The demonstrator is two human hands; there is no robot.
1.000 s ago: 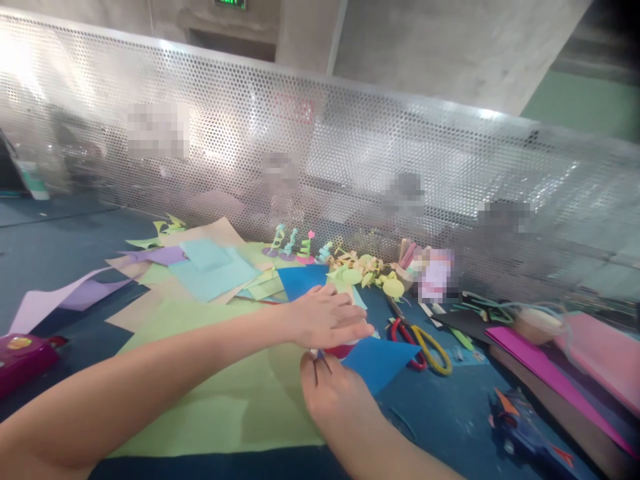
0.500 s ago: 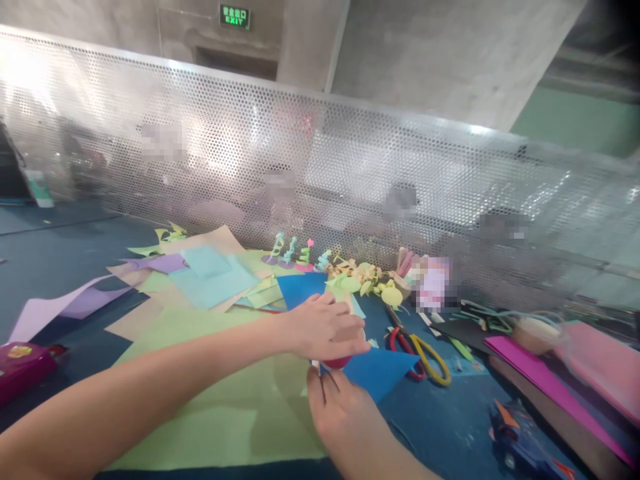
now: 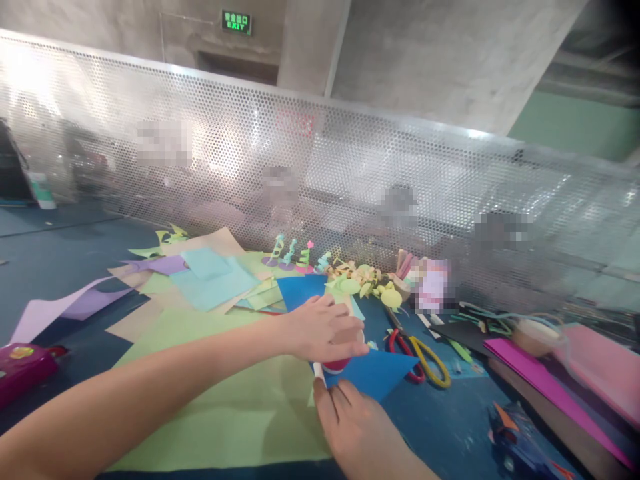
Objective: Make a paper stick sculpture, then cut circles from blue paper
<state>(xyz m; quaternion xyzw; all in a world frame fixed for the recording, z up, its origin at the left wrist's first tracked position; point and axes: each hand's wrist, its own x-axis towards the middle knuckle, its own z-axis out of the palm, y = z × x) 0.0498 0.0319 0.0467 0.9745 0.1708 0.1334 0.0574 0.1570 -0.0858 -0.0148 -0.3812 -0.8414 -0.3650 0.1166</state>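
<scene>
Blue paper [image 3: 377, 375] lies on the green sheet [image 3: 220, 413], just left of the scissors [image 3: 420, 353]. Left hand [image 3: 325, 330] curls its fingers around a red-ended tape roll [image 3: 336, 364] touching the paper; right hand [image 3: 353, 423] presses flat, fingers together.

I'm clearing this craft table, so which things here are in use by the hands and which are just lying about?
In use: left hand over a red-and-white object; right hand by a white strip; blue paper triangle; green sheet.

Lying about: scissors, magenta paper, pink case, paper cut-outs.
</scene>
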